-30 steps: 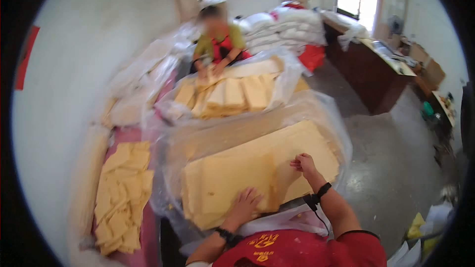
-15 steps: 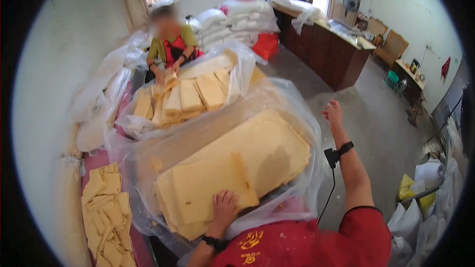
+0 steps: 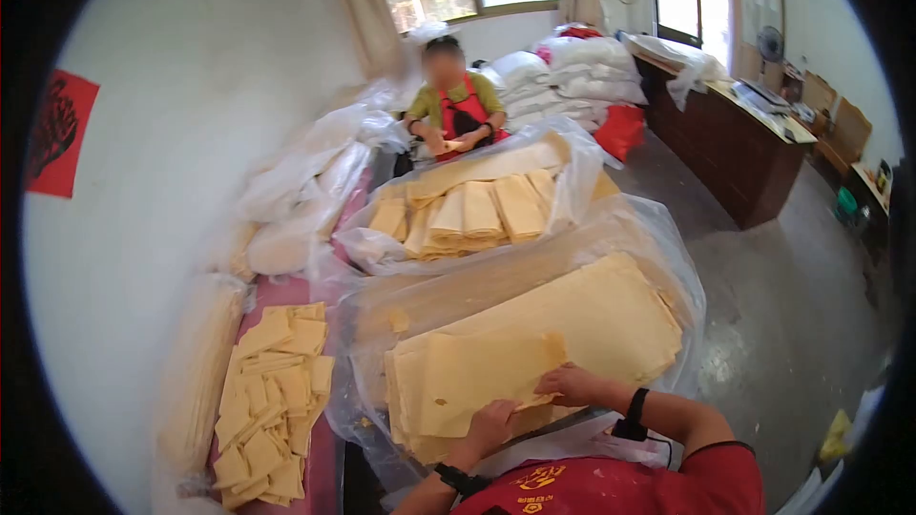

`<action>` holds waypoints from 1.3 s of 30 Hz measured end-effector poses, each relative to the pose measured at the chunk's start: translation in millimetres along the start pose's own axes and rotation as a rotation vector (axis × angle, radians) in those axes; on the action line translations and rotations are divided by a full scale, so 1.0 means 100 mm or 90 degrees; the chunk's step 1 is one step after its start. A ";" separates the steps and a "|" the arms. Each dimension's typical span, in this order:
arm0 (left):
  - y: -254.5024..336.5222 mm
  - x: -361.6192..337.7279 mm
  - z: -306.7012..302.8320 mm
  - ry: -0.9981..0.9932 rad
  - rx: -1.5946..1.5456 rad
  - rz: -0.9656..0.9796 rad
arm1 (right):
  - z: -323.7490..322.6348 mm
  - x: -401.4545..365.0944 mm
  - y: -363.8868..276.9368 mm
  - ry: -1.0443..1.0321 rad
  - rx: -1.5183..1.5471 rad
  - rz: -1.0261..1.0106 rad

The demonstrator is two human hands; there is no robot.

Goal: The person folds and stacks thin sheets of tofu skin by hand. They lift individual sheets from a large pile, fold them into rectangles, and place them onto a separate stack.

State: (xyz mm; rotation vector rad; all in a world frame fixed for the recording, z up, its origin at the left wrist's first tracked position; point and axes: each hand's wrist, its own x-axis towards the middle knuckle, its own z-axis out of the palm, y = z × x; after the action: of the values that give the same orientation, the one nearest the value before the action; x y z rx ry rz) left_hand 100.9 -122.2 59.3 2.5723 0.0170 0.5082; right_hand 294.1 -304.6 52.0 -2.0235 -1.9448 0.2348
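A large stack of thin yellow sheets (image 3: 615, 315), perhaps bean curd skin, lies on clear plastic wrapping (image 3: 682, 257) before me. On its left part rests a folded yellow sheet (image 3: 487, 367) with a small dark spot. My left hand (image 3: 490, 426) is closed on this sheet's near edge. My right hand (image 3: 570, 384) grips the near right corner of the same sheet, fingers bent over it. The fingertips of both hands are partly hidden.
Cut yellow pieces (image 3: 272, 410) lie piled on the pink surface (image 3: 329, 300) at left. Folded yellow bundles (image 3: 468, 215) sit in plastic beyond my stack. A co-worker (image 3: 458, 110) in a red apron handles a piece there. A dark counter (image 3: 730, 148) stands right.
My right hand has come from out over the floor to the sheet's corner. The left hand has gone from lying on the sheet to its near edge. The view has turned left.
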 end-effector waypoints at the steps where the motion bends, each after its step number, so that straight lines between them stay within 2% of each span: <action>1: 0.04 -0.06 -0.04 -0.017 -0.016 -0.003 | 0.05 0.01 0.00 -0.017 0.026 -0.021; 3: 0.04 -0.19 -0.02 -0.022 -0.041 -0.028 | 0.00 0.02 -0.06 -0.009 0.004 -0.040; 5: -0.21 -0.38 -0.01 -0.081 0.199 0.065 | -0.02 0.04 -0.07 0.007 0.007 -0.025; 6: -0.35 -0.47 -0.10 -0.030 0.173 0.044 | -0.05 0.02 -0.11 -0.017 0.019 -0.039; 8: -0.60 -0.59 -0.42 0.041 0.177 -0.015 | -0.28 0.07 -0.14 0.076 0.061 -0.012; 9: -0.69 -0.66 -0.58 0.060 0.203 -0.056 | -0.37 0.10 -0.19 0.070 0.066 -0.016; 11: -0.89 -0.74 -0.88 0.017 0.244 -0.121 | -0.49 0.14 -0.29 0.077 0.060 0.071; 13: -0.99 -0.67 -1.22 0.026 0.238 -0.195 | -0.51 0.24 -0.35 0.124 0.095 0.045; 15: -0.91 -0.32 -1.72 0.122 0.325 -0.220 | -0.64 0.37 -0.54 0.179 0.250 0.106; 16: -0.82 -0.12 -1.94 0.209 0.322 -0.203 | -0.61 0.43 -0.59 0.176 0.253 0.109; 18: -0.45 0.35 -2.42 0.370 0.324 -0.127 | -0.53 0.56 -0.64 0.310 0.700 0.303; 19: -0.23 0.57 -2.55 0.443 0.330 -0.064 | -0.52 0.60 -0.64 0.310 0.698 0.303; 20: -0.14 0.66 -2.54 0.444 0.329 -0.062 | -0.51 0.63 -0.64 0.374 0.785 0.336; 21: -0.07 0.76 -2.50 0.400 0.306 -0.021 | -0.49 0.65 -0.61 0.442 0.872 0.368; 22: 0.00 0.85 -2.44 0.356 0.284 0.019 | -0.39 0.62 -0.52 0.448 0.869 0.369; 25: -0.22 0.68 -1.58 0.087 0.181 0.092 | -0.07 0.37 -0.34 0.498 0.940 0.447; 26: -0.28 0.53 -1.29 0.011 0.153 0.098 | -0.03 0.25 -0.36 0.486 0.963 0.520; 27: -0.43 0.32 -0.98 -0.096 0.188 0.033 | 0.02 0.13 -0.37 0.472 0.984 0.593; 28: -0.55 0.15 -0.71 -0.199 0.222 -0.031 | 0.11 0.00 -0.34 0.476 0.979 0.598; 30: -0.67 -0.20 -0.38 -0.163 0.213 -0.040 | 0.27 -0.23 -0.28 0.272 1.062 0.721; 32: -0.52 -0.23 -0.40 -0.127 0.208 -0.058 | 0.22 -0.27 -0.34 0.254 1.104 0.734; 35: -0.08 -0.19 -0.51 -0.183 0.174 -0.057 | 0.18 -0.30 -0.39 0.222 1.230 0.720; 37: 0.01 -0.20 -0.44 -0.136 0.118 0.078 | 0.10 -0.24 -0.43 0.221 1.312 0.687; 38: -0.09 -0.27 -0.31 -0.138 0.120 0.081 | 0.00 -0.23 -0.48 0.204 1.319 0.678; 39: -0.27 -0.38 -0.07 -0.173 -0.054 0.019 | -0.08 -0.22 -0.53 0.190 1.324 0.669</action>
State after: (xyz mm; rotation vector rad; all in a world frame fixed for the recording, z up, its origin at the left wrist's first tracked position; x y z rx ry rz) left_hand 65.0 -99.6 38.7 2.5396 -0.1348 0.1638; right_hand 245.9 -326.7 74.7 -0.9678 0.2584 1.2807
